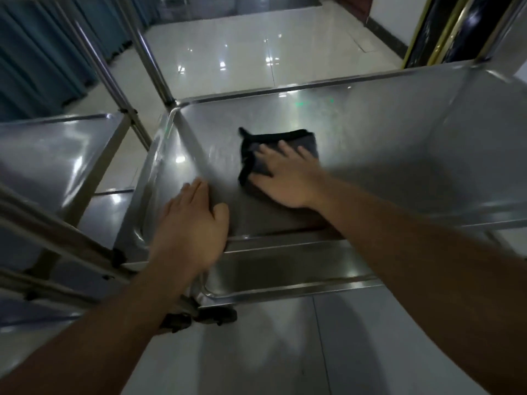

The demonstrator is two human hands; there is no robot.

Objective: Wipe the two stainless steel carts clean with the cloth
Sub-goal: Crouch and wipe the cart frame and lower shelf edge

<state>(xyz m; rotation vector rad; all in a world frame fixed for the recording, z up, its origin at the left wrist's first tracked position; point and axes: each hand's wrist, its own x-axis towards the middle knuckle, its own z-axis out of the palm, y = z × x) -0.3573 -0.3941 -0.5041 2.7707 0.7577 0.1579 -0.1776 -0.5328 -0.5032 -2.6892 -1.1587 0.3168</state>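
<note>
I kept the right hand (285,181) flat, fingers spread, pressing the dark cloth (281,143) onto the near cart's top shelf (399,155) to wipe, while the left hand (194,220), grip spread, braced its near-left edge, apparently steadying it.

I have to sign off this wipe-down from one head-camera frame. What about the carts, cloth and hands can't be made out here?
- Cloth: the right hand lies flat over its near part.
- Right cart: its right end is cut off by the frame edge; dirt or streaks are lost in glare and motion blur.
- Left cart: cut off at the left edge; posts cross it.
- Left hand: palm contact with the tray is hidden beneath it.
</note>
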